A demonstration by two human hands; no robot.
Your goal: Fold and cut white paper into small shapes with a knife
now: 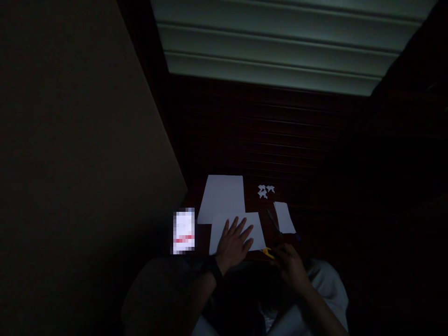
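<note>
Your left hand point(235, 240) lies flat and wide open, fingers fanned, palm pressed on a white paper sheet point(257, 228) at the near edge of the dark table point(255, 198). The sheet is smooth, matte and rectangular, and your hand covers its near middle. A dark band point(211, 267) wraps that wrist.

Your right hand point(289, 263) sits at the table's near right corner with its fingers curled in, closed on a small yellow tool point(268, 252). Only the bright tip shows beyond your fingertips, just beside the sheet's near right corner. The light is too dim to tell what shape the tool has.

Just beyond that hand, a slim dark implement point(274, 221) lies slanted on the table between the sheet and a narrow white paper strip point(284, 217) along the right edge. A second, larger white sheet point(224, 196) lies toward the far left corner, its near edge tucked under the first one. Small jagged white paper scraps point(265, 191) cluster near the far edge. Off the left edge sits a pale upright card point(184, 231) with a red band.
</note>
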